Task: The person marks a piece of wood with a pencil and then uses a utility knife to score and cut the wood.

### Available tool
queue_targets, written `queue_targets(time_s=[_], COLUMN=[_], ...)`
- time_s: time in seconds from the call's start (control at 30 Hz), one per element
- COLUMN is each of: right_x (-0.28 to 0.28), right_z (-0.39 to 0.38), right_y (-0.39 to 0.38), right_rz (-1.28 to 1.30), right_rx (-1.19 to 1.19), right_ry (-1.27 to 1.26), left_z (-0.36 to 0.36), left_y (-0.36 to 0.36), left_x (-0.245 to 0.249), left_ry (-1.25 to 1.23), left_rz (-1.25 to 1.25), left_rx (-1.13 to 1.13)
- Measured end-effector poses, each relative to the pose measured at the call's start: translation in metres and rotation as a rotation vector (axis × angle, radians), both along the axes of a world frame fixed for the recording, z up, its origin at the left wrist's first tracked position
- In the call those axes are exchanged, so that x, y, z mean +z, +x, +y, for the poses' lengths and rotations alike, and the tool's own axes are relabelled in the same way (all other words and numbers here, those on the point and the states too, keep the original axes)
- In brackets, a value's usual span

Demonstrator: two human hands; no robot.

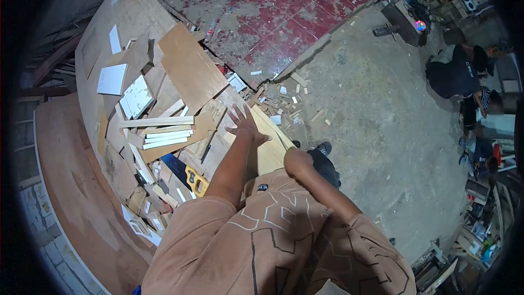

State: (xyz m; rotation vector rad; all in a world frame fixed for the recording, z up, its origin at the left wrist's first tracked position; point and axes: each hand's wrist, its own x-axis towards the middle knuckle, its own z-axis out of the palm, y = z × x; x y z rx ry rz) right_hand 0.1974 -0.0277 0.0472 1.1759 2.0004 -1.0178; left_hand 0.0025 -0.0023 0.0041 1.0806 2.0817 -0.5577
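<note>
My left hand (244, 124) lies spread, its fingers apart, over the near edge of the cluttered worktable and a pale wooden board (268, 152). That board runs along the table edge in front of my body. My right hand (298, 162) is closed at the board's right edge; its fingers point away from me and whatever they hold is hidden. A hand saw (196, 181) with a yellow handle and dark blade rests on the table, left of my left forearm. Near the blade is a thin dark pen-like stick (206, 153).
Several white strips (168, 138), white panels (113, 79) and a brown plywood sheet (191, 68) cover the table. Wood offcuts (295, 98) litter the floor beside it. A red tiled platform (262, 16) rises beyond. At far right, a person in a dark shirt (452, 74) is bent over.
</note>
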Motion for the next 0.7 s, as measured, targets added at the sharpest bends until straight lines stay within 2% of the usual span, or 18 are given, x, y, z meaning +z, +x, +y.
queue_targets(time_s=[0.07, 0.1, 0.2, 0.27, 0.3, 0.37, 0.5, 0.6, 0.7], right_x=[0.017, 0.022, 0.038, 0.031, 0.028, 0.026, 0.046, 0.033, -0.027], right_z=[0.006, 0.006, -0.001, -0.01, -0.013, -0.019, -0.013, 0.002, 0.01], right_y=[0.014, 0.019, 0.018, 0.011, 0.008, 0.004, 0.005, -0.003, -0.022], right_rz=[0.031, 0.061, 0.085, 0.09, 0.094, 0.041, -0.016, 0.018, -0.013], right_rx=[-0.221, -0.089, -0.04, -0.047, -0.056, -0.052, -0.016, -0.01, -0.13], right_ry=[0.161, 0.193, 0.273, 0.299, 0.328, 0.311, 0.252, 0.194, 0.155], left_z=[-0.005, -0.005, -0.009, -0.018, -0.024, -0.035, -0.044, -0.047, -0.044], left_y=[0.001, -0.001, 0.004, 0.008, 0.01, 0.015, 0.02, 0.021, 0.02], left_x=[-0.001, -0.001, -0.004, -0.005, -0.013, -0.039, -0.059, -0.066, -0.067], left_ry=[0.016, 0.019, 0.002, 0.215, 0.217, 0.452, 0.536, 0.568, 0.558], left_rz=[0.015, 0.017, -0.013, 0.014, 0.016, 0.145, 0.217, 0.251, 0.262], left_rx=[-0.047, -0.044, -0.09, -0.009, -0.007, 0.025, -0.016, -0.013, -0.003])
